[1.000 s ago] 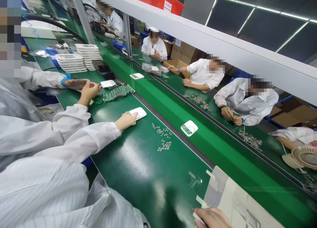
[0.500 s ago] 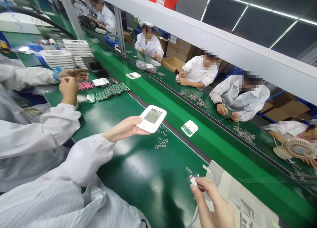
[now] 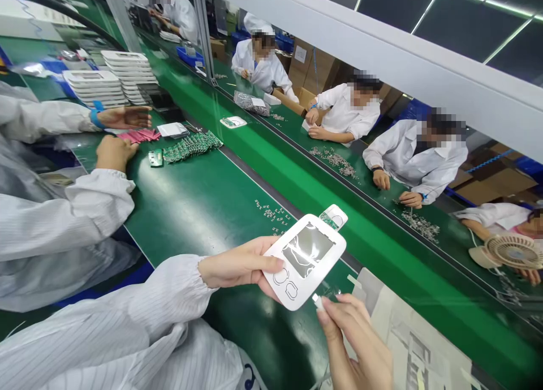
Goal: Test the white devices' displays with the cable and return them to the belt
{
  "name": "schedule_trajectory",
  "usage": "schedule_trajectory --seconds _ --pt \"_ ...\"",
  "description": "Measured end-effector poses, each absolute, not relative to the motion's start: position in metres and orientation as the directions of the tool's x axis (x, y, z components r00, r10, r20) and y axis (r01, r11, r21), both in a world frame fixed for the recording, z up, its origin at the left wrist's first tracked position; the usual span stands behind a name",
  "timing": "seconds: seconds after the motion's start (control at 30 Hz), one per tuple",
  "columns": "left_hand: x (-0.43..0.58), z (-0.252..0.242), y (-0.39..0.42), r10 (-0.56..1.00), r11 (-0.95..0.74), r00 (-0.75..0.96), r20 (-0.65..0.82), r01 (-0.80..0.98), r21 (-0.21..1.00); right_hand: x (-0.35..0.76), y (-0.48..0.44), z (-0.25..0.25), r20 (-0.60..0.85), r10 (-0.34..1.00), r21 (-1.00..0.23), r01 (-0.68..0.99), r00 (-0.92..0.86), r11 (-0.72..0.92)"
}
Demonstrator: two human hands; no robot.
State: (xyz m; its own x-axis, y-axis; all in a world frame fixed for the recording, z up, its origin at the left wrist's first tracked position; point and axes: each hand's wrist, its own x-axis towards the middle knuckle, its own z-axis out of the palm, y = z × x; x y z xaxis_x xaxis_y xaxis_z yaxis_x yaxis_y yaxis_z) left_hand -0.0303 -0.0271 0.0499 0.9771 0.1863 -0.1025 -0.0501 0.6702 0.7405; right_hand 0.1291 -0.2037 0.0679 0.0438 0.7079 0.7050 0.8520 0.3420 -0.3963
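My left hand (image 3: 250, 265) grips a white rectangular device (image 3: 292, 291) by its lower left side, thumb on top. The device is tilted, its grey screen and two outlined button shapes facing up. Just right of its lower edge, my right hand (image 3: 360, 339) pinches a small white plug (image 3: 317, 300) between thumb and fingers. A narrow gap separates the plug from the device. Small metal parts (image 3: 271, 212) lie scattered on the green table (image 3: 182, 209) beyond my left hand.
Another white device with a circuit board (image 3: 335, 216) sits on the green belt (image 3: 382, 248). A row of circuit boards (image 3: 193, 147) and stacked white housings (image 3: 95, 87) are at left, near a co-worker's hands (image 3: 121, 118). A pale covered surface (image 3: 403, 333) is at right. Several people sit across the belt.
My left hand has brought the device right and nearer, close to the plug. My right hand has shifted slightly left. The device on the belt has moved slightly right.
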Motion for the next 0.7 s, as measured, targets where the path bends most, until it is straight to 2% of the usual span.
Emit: schedule_trajectory --seconds 0.37,0.6,0.7 --pt "-0.031 0.051 -0.027 0.201 0.654 0.972 -0.122 -0.040 0.756 0.124 -0.201 0.072 0.682 0.731 -0.403 0.848 0.027 0.345" --pt "-0.029 0.058 -0.042 0.297 0.517 0.952 -0.078 -0.091 0.851 0.131 -0.207 0.064 0.704 0.710 -0.269 0.921 -0.010 0.280" --pt "-0.028 0.063 -0.056 0.347 0.455 0.938 -0.025 -0.145 0.878 0.135 -0.213 0.063 0.712 0.701 -0.286 0.925 0.030 0.252"
